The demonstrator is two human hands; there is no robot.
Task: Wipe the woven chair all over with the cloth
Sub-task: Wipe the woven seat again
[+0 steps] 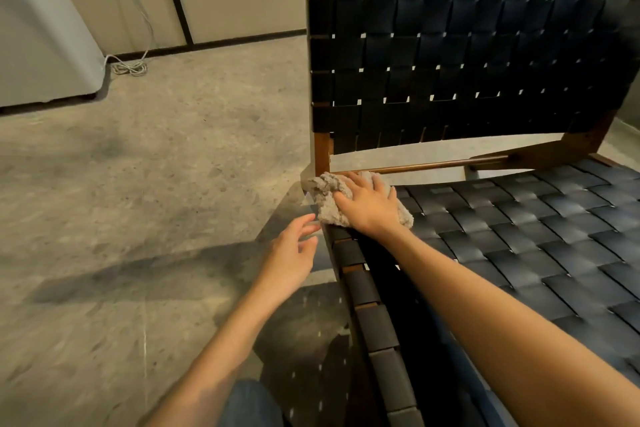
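Nearest, the left hand (pixel 294 253) hangs released just beside the seat's left rail, fingers loose and holding nothing. Just beyond it, the right hand (pixel 370 204) lies spread on the bunched cloth (pixel 327 199), pressing it onto the back left corner of the chair (pixel 519 225) seat, against the wooden post. The work looks to be under way on the seat. No streak or damp patch shows which straps are done, so the rest of the seat, the frame and the backrest (pixel 467 45) may all remain. The chair's legs, front edge, right side and backrest top are cut off.
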